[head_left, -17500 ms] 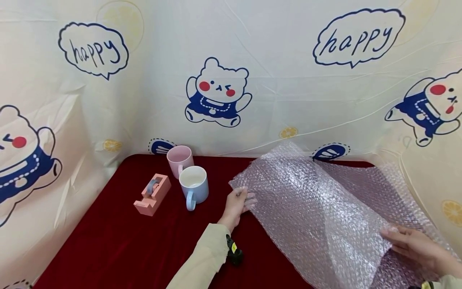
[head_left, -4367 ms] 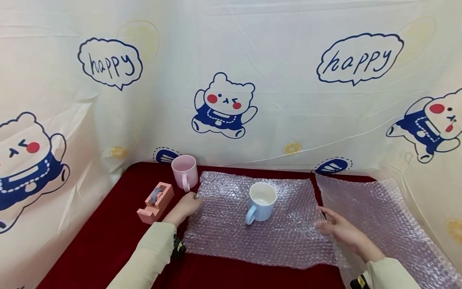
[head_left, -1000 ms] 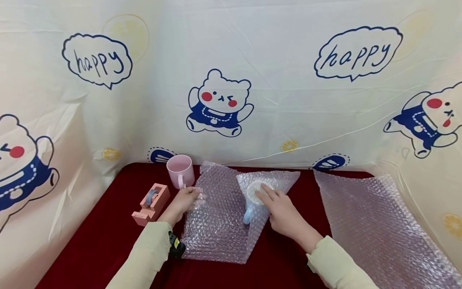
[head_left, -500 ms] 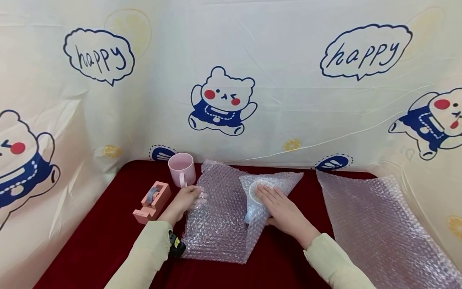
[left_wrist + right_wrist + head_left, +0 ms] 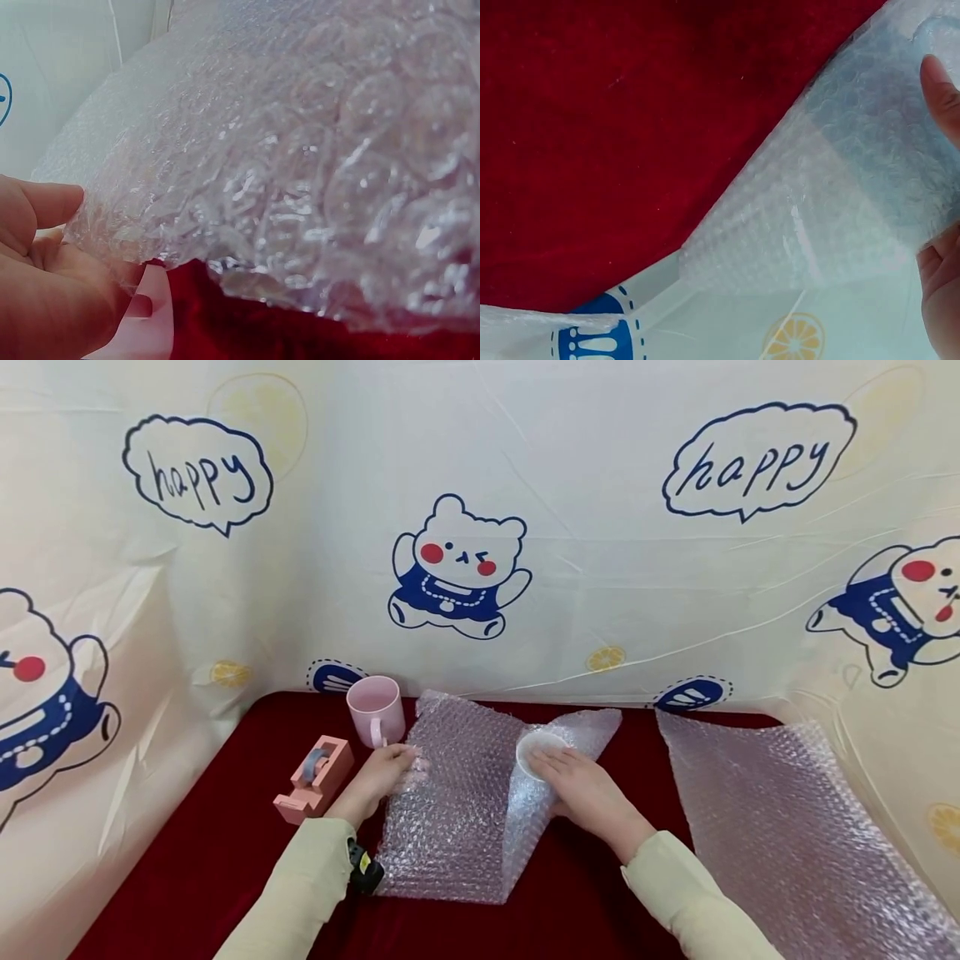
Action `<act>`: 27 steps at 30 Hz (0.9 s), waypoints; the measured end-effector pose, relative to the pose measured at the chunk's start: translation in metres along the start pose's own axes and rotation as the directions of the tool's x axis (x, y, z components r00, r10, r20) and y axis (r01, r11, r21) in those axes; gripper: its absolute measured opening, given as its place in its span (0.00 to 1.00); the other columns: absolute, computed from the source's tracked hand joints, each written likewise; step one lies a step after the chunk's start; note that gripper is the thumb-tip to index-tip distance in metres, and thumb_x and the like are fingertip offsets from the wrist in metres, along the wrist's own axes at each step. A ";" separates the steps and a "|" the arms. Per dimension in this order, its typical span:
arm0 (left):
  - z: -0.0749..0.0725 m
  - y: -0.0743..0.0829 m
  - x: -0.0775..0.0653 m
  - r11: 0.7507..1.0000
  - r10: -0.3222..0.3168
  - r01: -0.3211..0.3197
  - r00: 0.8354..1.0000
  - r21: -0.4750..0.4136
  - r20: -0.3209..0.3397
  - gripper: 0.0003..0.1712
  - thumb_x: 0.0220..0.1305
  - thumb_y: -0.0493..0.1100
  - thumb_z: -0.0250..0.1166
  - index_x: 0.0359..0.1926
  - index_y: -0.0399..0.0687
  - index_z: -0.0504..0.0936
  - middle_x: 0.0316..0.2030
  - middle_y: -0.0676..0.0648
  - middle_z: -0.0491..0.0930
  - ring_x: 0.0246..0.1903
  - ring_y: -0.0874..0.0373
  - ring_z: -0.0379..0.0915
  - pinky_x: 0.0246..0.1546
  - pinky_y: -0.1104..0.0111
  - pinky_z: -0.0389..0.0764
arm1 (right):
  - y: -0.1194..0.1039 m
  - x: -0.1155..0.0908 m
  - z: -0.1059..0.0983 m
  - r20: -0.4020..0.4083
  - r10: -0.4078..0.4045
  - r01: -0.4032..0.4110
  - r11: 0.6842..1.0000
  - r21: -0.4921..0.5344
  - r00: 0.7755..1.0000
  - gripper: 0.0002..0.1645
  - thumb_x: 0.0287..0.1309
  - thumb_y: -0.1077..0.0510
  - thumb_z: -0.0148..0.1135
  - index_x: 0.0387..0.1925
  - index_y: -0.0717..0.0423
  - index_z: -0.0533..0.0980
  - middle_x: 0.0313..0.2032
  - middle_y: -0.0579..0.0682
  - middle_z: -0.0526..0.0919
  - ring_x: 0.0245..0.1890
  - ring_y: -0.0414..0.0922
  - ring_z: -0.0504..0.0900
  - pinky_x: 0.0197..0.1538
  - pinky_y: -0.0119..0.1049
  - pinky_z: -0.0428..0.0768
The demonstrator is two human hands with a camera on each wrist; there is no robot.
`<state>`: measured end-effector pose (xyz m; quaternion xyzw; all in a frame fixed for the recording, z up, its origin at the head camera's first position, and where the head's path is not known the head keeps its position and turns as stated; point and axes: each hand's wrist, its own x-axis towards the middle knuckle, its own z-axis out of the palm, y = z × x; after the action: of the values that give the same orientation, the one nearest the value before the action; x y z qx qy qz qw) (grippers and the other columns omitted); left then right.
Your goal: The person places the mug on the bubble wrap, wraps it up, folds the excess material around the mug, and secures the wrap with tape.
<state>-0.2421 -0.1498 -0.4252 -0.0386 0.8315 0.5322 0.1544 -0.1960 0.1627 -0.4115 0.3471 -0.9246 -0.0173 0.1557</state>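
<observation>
A light blue mug (image 5: 531, 758) lies under a folded-over part of a clear bubble wrap sheet (image 5: 457, 810), its pale rim showing through the film. My right hand (image 5: 596, 797) grips the covered mug, fingers over its mouth; in the right wrist view the thumb (image 5: 939, 94) rests near the rim and other fingers are lower. The mug's handle is hidden. My left hand (image 5: 384, 774) pinches the sheet's left edge; in the left wrist view the thumb and fingers (image 5: 56, 206) hold that edge slightly raised above the red cloth.
A pink mug (image 5: 375, 710) stands just behind my left hand. Left of it sits a pink tape dispenser (image 5: 315, 779) with a blue-grey roll. A second bubble wrap sheet (image 5: 787, 827) lies at the right on the red cloth (image 5: 225, 860). A printed curtain (image 5: 585, 527) encloses the back and sides.
Over the last second the right hand has shifted slightly and the wrap has come over the mug's handle, which showed before. Earlier the mug stood uncovered on the sheet. The left hand stays put.
</observation>
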 end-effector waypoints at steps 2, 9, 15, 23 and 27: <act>0.000 0.001 0.000 1.000 -0.001 0.001 1.000 -0.002 0.007 0.24 0.76 0.43 0.44 0.65 0.32 0.65 0.60 0.32 0.69 0.47 0.51 0.73 0.40 0.68 0.76 | 0.001 0.002 0.001 -0.012 -0.010 0.010 1.000 -0.016 1.000 0.38 0.35 0.51 0.78 0.53 0.59 0.77 0.48 0.52 0.85 0.51 0.48 0.82 0.60 0.42 0.75; -0.001 0.003 0.000 1.000 0.004 -0.004 1.000 0.006 0.015 0.25 0.76 0.44 0.43 0.65 0.32 0.64 0.59 0.32 0.69 0.47 0.51 0.72 0.40 0.68 0.76 | 0.004 0.012 0.000 0.048 -0.008 0.012 0.997 -0.075 0.999 0.20 0.34 0.46 0.78 0.31 0.51 0.83 0.31 0.45 0.87 0.38 0.44 0.83 0.55 0.37 0.74; -0.001 0.001 0.000 1.000 0.003 -0.003 1.000 0.008 0.011 0.25 0.75 0.44 0.44 0.64 0.32 0.65 0.59 0.32 0.70 0.47 0.51 0.73 0.41 0.67 0.77 | 0.005 0.014 -0.003 0.085 -0.031 0.038 0.995 -0.092 0.996 0.23 0.36 0.42 0.76 0.31 0.53 0.85 0.38 0.46 0.87 0.45 0.46 0.82 0.56 0.39 0.74; -0.002 0.001 0.001 1.000 0.008 -0.008 1.000 0.022 0.011 0.24 0.75 0.43 0.44 0.64 0.33 0.66 0.61 0.33 0.69 0.51 0.48 0.71 0.44 0.65 0.75 | 0.010 0.014 -0.001 0.087 -0.053 0.060 0.995 -0.077 0.995 0.22 0.37 0.39 0.74 0.28 0.51 0.83 0.25 0.43 0.86 0.38 0.44 0.80 0.54 0.39 0.73; -0.002 0.003 0.001 1.000 0.011 -0.011 1.000 0.015 0.016 0.24 0.75 0.44 0.45 0.64 0.34 0.66 0.60 0.33 0.70 0.52 0.47 0.72 0.46 0.64 0.76 | 0.011 0.015 0.000 0.090 -0.073 0.080 0.994 -0.079 0.993 0.23 0.37 0.37 0.72 0.27 0.51 0.81 0.22 0.44 0.84 0.33 0.44 0.80 0.53 0.39 0.74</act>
<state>-0.2441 -0.1500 -0.4227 -0.0284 0.8343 0.5273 0.1585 -0.2141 0.1616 -0.4061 0.3745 -0.9151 -0.0764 0.1287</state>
